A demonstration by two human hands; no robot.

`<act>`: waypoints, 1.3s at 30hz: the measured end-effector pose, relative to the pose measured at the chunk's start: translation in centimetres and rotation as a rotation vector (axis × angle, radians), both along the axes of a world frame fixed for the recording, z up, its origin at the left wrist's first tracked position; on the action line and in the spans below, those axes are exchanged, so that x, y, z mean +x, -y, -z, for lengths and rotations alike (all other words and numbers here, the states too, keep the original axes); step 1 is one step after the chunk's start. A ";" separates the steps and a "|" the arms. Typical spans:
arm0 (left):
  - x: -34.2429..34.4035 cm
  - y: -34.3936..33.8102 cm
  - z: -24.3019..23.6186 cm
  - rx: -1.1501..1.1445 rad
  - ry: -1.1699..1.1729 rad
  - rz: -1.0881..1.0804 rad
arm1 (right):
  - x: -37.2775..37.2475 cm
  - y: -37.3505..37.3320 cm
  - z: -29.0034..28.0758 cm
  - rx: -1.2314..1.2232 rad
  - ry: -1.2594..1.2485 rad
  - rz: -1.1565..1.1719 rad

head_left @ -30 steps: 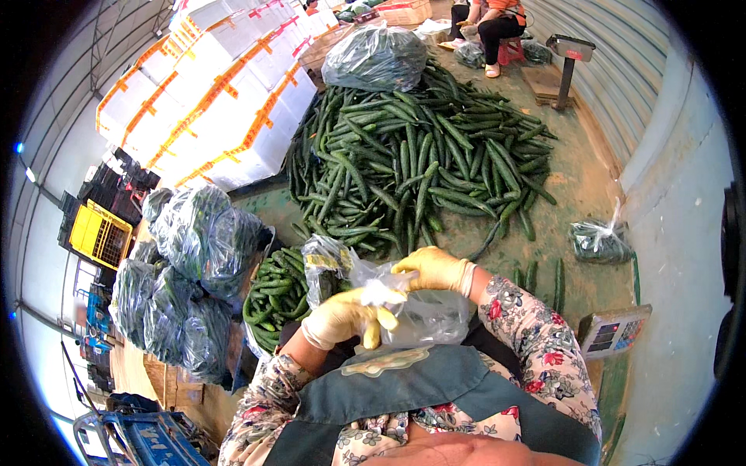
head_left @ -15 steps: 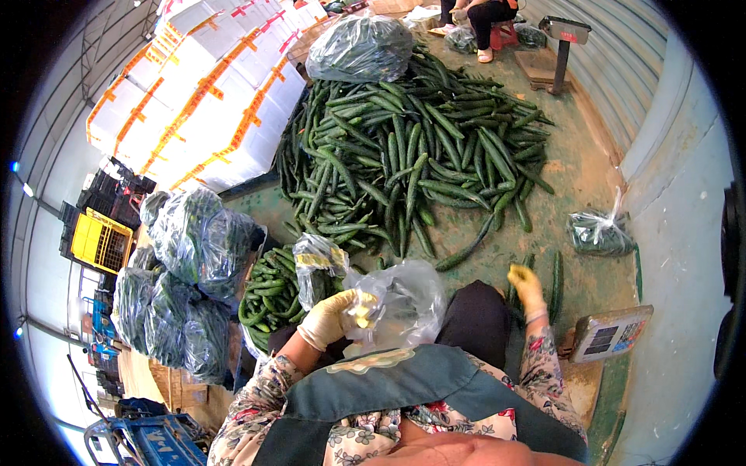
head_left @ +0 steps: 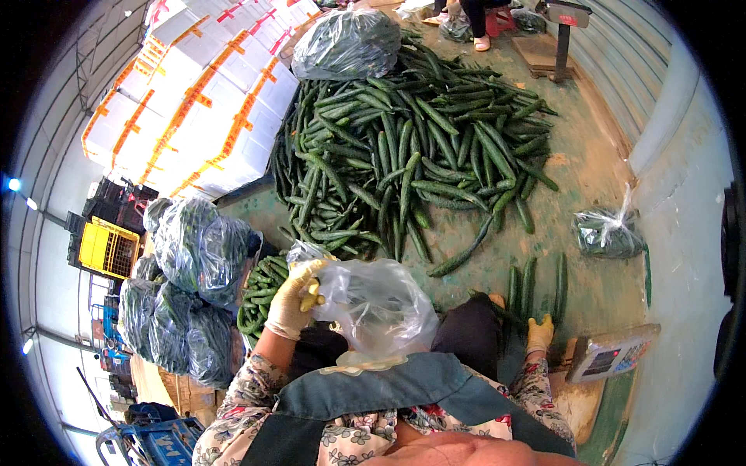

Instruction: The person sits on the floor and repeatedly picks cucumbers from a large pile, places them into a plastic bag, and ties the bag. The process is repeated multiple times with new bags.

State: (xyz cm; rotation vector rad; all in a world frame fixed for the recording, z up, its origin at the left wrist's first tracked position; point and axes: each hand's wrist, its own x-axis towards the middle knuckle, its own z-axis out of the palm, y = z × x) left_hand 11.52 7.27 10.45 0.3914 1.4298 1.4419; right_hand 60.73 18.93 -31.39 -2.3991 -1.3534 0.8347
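My left hand [head_left: 295,301], in a pale yellow glove, is closed on the edge of a clear plastic bag [head_left: 381,299], which spreads across my lap. My right hand [head_left: 540,335], gloved too, is low by the floor on my right. Its fingertips are apart at the lower ends of a few cucumbers [head_left: 528,284]; another cucumber [head_left: 560,286] lies just to the right. Ahead of me spreads a big heap of long dark green cucumbers [head_left: 420,155]. Beside my left knee are smaller, curled cucumbers [head_left: 263,289].
Filled bags [head_left: 186,248] are stacked at left, below white boxes [head_left: 210,109] with orange tape. A large filled bag [head_left: 346,45] tops the heap. Right are a tied bag [head_left: 608,233] and a flat scale-like device [head_left: 612,353]. Far off are a platform scale [head_left: 563,39] and a seated person.
My left hand has moved left and up, and the plastic bag is spread wider. My right hand has come down toward the cucumbers' near ends, uncovering more of them.
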 end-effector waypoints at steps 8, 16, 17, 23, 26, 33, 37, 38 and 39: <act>-2.0 -1.8 -3.5 0.069 -0.320 -0.070 | 1.9 -5.3 -1.2 -0.242 0.212 0.260; -3.1 -3.4 -1.9 0.061 -0.355 -0.056 | 2.9 -4.2 4.8 -0.239 0.142 0.186; -3.0 -3.6 -1.5 0.053 -0.333 -0.077 | 3.3 -3.6 5.8 -0.196 0.157 0.143; -4.6 -4.8 2.3 0.096 -0.200 -0.018 | 3.8 -3.0 5.3 0.061 -0.481 0.222; -3.6 -3.4 2.8 0.080 -0.177 -0.048 | 4.2 -2.7 4.5 -0.035 -0.405 0.177; -3.3 -5.4 4.9 0.070 -0.067 0.014 | 5.2 2.4 9.1 -0.132 -0.503 0.050; -0.4 -6.2 4.7 0.026 -0.079 -0.168 | 2.9 -1.0 3.9 -0.250 -0.483 -0.165; -0.1 -6.8 4.8 0.019 -0.050 -0.191 | 2.3 -1.5 3.1 -0.234 -0.446 -0.189; 0.1 -6.9 5.0 0.021 -0.075 -0.209 | 1.4 -2.0 2.9 -0.226 -0.412 -0.231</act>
